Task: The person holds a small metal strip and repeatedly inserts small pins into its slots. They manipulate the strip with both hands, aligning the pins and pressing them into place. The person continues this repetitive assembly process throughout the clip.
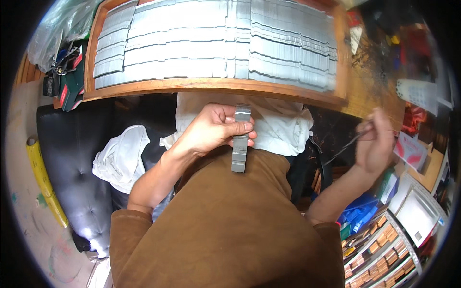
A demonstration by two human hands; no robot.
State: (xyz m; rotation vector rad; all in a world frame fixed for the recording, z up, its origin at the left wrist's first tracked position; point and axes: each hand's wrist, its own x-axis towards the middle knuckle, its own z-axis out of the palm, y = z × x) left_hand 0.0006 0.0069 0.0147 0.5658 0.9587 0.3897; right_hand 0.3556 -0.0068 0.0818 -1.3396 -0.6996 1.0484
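Note:
My left hand (206, 129) is closed around a narrow stack of thin grey plates (239, 158), with the thumb pressed across its front. The stack stands nearly upright before my brown shirt, and a pale line crosses it near the top. Off to the right, my right hand (375, 146) is smeared by motion. From its closed fingers a thin dark tool (343, 152) slants down to the left; its exact kind is not clear. Beyond both hands lies a wooden tray (206, 86) packed with rows of grey plates (177, 41).
White cloth (283, 129) hangs below the tray. A black padded seat (72, 163), crumpled white cloth (122, 151) and yellow tube (44, 185) are at left. At right are a whitish cup (417, 91), a small box (410, 151), blue pieces (357, 213) and racks of wood-coloured blocks (384, 254).

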